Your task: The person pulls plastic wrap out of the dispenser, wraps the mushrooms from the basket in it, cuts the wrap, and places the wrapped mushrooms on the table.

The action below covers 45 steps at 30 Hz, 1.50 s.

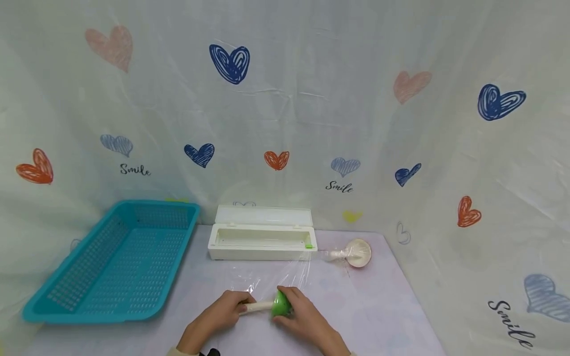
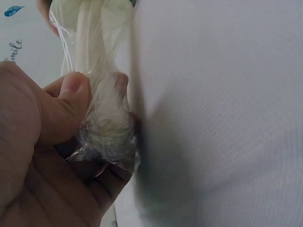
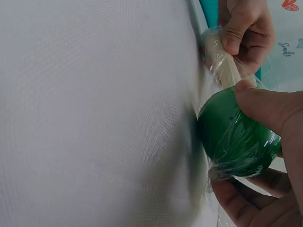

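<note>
A ladle with a green bowl (image 1: 280, 303) and a cream handle (image 1: 259, 307) lies across between both hands, low over the table, wrapped in clear plastic film. My left hand (image 1: 224, 312) pinches the handle's end, where the film is bunched up, as the left wrist view shows around the crumpled film (image 2: 108, 125). My right hand (image 1: 307, 319) grips the round bowl, thumb on one side and fingers on the other. In the right wrist view the film is drawn tight over the green bowl (image 3: 232, 135) and gathers near the lower fingertips.
Behind the hands stands a white film dispenser box (image 1: 262, 254), lid raised, with a small green slider (image 1: 308, 245). A second film-wrapped ladle (image 1: 358, 252) lies to its right. At left is a blue basket (image 1: 166, 296). A heart-printed curtain (image 1: 276, 109) hangs behind the table.
</note>
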### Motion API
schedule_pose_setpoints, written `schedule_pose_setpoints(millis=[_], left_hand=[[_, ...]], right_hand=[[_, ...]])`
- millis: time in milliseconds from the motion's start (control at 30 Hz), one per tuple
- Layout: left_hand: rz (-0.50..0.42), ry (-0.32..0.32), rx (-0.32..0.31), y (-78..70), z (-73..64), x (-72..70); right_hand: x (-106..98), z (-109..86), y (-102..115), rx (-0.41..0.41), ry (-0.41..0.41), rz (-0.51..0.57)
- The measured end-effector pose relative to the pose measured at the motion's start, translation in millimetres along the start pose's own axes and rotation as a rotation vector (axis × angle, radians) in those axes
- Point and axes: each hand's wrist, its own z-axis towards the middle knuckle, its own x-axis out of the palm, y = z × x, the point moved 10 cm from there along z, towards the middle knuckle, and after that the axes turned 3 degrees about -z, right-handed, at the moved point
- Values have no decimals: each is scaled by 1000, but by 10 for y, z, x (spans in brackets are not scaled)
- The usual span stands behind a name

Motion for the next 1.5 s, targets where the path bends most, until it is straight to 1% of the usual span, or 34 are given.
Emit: schedule_pose_setpoints(millis=[133, 233, 400, 533, 600, 667, 767, 833, 933, 1000, 1067, 1100, 1167, 1267, 1300, 1400, 1500], left_hand=[[-48, 59, -67, 31, -43, 27], [-64, 84, -82, 28, -71, 27], [-67, 101, -62, 12, -154, 17], [-74, 72, -5, -19, -204, 13], [-70, 47, 33, -38, -213, 18], [-73, 26, 51, -41, -212, 22], [-88, 7, 51, -29, -184, 24], [-102, 12, 43, -17, -171, 27], [-123, 44, 34, -10, -181, 42], [-134, 69, 29, -9, -204, 56], [-144, 84, 19, -11, -223, 63], [-145, 89, 17, -13, -228, 65], [-144, 95, 12, -21, -235, 66], [-137, 87, 16, -41, -234, 53], [-127, 80, 19, -47, -234, 46], [-65, 42, 54, -73, -232, 15], [-28, 12, 83, -84, -238, 2]], right_hand=[[20, -50, 23, 26, 27, 37], [30, -65, 33, 44, 47, 78], [70, -91, 41, 58, 89, 175], [58, -97, -10, 95, 78, 196], [55, -95, -32, 105, 70, 192], [62, -95, -41, 107, 68, 186], [65, -96, -51, 111, 57, 174], [51, -99, -45, 106, 42, 166], [53, -98, -47, 119, 50, 170], [68, -97, -50, 137, 75, 179], [71, -89, -68, 162, 90, 159], [55, -83, -71, 166, 85, 142], [11, -72, -57, 153, 64, 106], [-53, -57, -11, 100, 36, 77], [-64, -57, 7, 80, 36, 81], [-85, -60, 25, 43, 36, 99], [-108, -66, -13, 36, 10, 133]])
